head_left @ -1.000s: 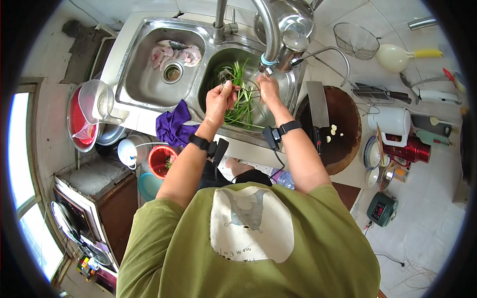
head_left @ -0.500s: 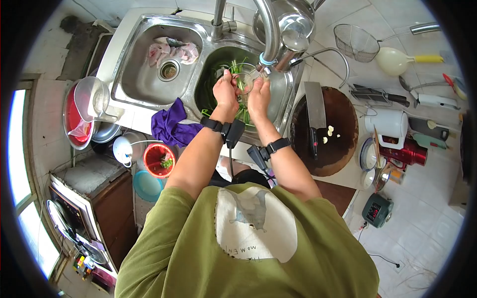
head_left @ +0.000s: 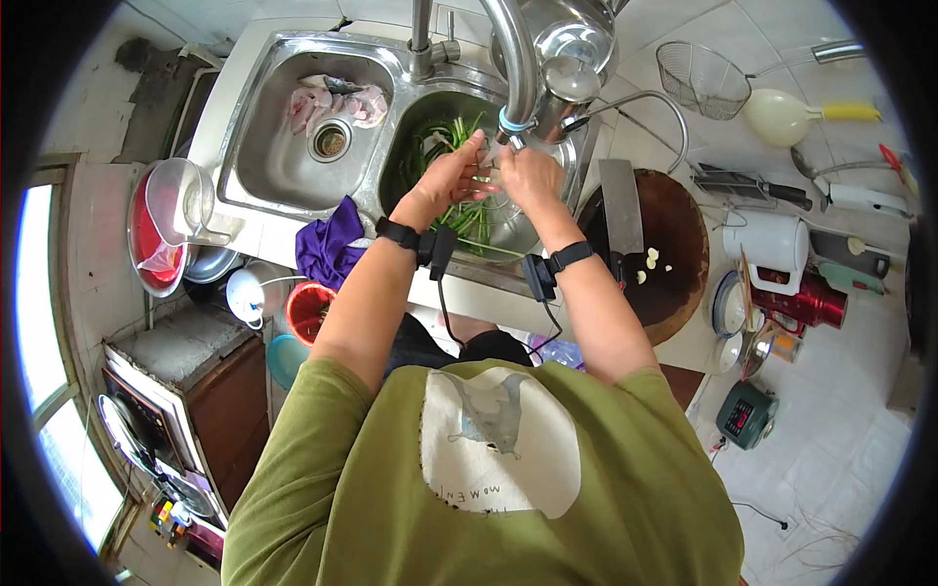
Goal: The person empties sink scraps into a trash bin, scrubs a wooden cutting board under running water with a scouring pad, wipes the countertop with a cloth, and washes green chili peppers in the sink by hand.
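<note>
My left hand (head_left: 455, 178) is over the right sink basin (head_left: 391, 200), open, its fingers apart. Beneath it lie wet green stalks (head_left: 474, 223) that look like scallions or garlic shoots. My right hand (head_left: 531, 178) is just under the tap spout (head_left: 519, 93), its fingers curled at the tap's outlet. What those fingers grip, if anything, is hidden. A clear, glassy blur between the hands may be running water.
Pale raw pieces with dark skin (head_left: 337, 101) lie in the left basin (head_left: 274, 156). A purple cloth (head_left: 330, 244) hangs on the counter edge. To the right, a cleaver (head_left: 620, 210) and garlic cloves (head_left: 652, 259) rest on a round chopping board (head_left: 674, 220).
A clear round shape between both hands no longer shows. My left hand has opened and spread its fingers; my right hand has moved slightly right, its fingers now curled by the tap outlet.
</note>
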`<act>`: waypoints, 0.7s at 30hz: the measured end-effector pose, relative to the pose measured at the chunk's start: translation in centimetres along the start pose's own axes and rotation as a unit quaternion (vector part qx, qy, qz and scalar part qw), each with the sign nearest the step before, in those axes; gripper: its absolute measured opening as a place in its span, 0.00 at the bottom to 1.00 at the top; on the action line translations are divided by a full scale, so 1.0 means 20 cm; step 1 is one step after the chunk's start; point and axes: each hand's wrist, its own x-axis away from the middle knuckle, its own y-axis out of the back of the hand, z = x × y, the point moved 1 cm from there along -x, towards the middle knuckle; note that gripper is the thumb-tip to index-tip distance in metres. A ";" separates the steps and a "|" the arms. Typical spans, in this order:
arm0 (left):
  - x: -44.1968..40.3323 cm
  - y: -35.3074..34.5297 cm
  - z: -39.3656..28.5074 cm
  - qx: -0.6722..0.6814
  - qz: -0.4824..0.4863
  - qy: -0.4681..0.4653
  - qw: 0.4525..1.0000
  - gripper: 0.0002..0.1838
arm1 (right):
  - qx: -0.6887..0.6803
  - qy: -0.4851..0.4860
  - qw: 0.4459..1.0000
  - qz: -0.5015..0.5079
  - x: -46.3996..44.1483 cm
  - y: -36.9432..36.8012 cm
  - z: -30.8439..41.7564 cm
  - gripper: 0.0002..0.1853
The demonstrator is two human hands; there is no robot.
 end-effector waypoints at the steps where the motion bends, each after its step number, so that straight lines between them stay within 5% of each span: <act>1: 0.03 -0.03 -0.02 0.081 0.051 0.041 0.995 0.35 | 0.001 0.002 1.000 -0.001 -0.05 -0.05 -0.04 0.26; 5: 0.01 -0.04 0.11 0.191 0.046 -0.036 0.980 0.25 | -0.244 -0.184 0.943 -0.133 -0.14 -0.11 -0.09 0.23; 7: -0.02 -0.07 0.13 0.228 0.014 -0.031 0.973 0.24 | -0.237 -0.005 0.966 -0.105 -0.05 -0.12 -0.02 0.22; 8: -0.03 -0.12 0.13 0.290 0.018 -0.049 0.956 0.24 | -0.269 -0.012 0.962 -0.050 0.04 -0.08 0.14 0.21; 9: -0.03 -0.15 0.14 0.351 0.023 -0.064 0.934 0.24 | -0.134 0.198 0.932 -0.273 0.04 -0.28 0.14 0.21; 15: -0.11 -0.06 0.36 0.349 -0.058 -0.073 0.933 0.22 | -0.149 0.155 0.968 -0.127 0.03 -0.30 0.06 0.21; 17: -0.07 -0.10 0.37 0.363 -0.067 -0.086 0.925 0.24 | -0.049 0.067 0.995 -0.056 -0.02 -0.39 -0.01 0.22; 21: 0.04 -0.18 0.27 0.357 -0.095 -0.086 0.925 0.22 | -0.056 -0.005 0.998 -0.041 0.00 -0.33 0.02 0.20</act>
